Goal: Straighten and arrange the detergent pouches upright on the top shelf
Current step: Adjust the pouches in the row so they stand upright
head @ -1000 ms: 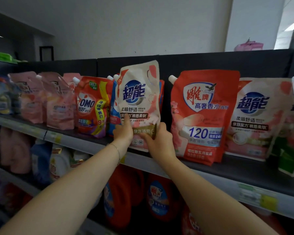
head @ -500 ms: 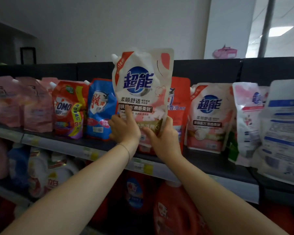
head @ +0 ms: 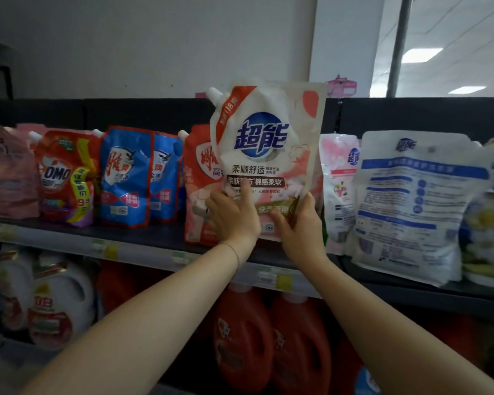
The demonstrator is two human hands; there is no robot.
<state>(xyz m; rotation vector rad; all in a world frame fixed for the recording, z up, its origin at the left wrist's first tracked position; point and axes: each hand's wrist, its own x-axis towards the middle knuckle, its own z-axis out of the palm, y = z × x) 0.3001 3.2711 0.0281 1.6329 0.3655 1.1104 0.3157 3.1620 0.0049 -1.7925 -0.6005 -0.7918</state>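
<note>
Cream-and-pink plastic, the held pouch (head: 268, 155) is gripped by its lower part in both hands above the front of the top shelf (head: 154, 238). The left hand (head: 234, 218) holds the lower left edge: its forefinger (head: 246, 195) lies straight up the printed front, and the other fingers curl round the side. The right hand (head: 300, 226) pinches the lower right corner, with the thumb (head: 278, 220) flat on the front and the remaining fingers wrapped behind the edge, one tip showing at the side. The pouch stands nearly upright with its long axis vertical and its printed face towards the camera. Its white spout (head: 214, 94) sits at the upper left corner and points up and left. The hands hide the bottom edge, so I cannot tell whether it touches the shelf. It overlaps a red pouch (head: 200, 181) just behind it, with a pink-and-white pouch (head: 340, 189) just beside it to the right. Farther left stand blue pouches (head: 126, 178) and an OMO pouch (head: 66, 178).
</note>
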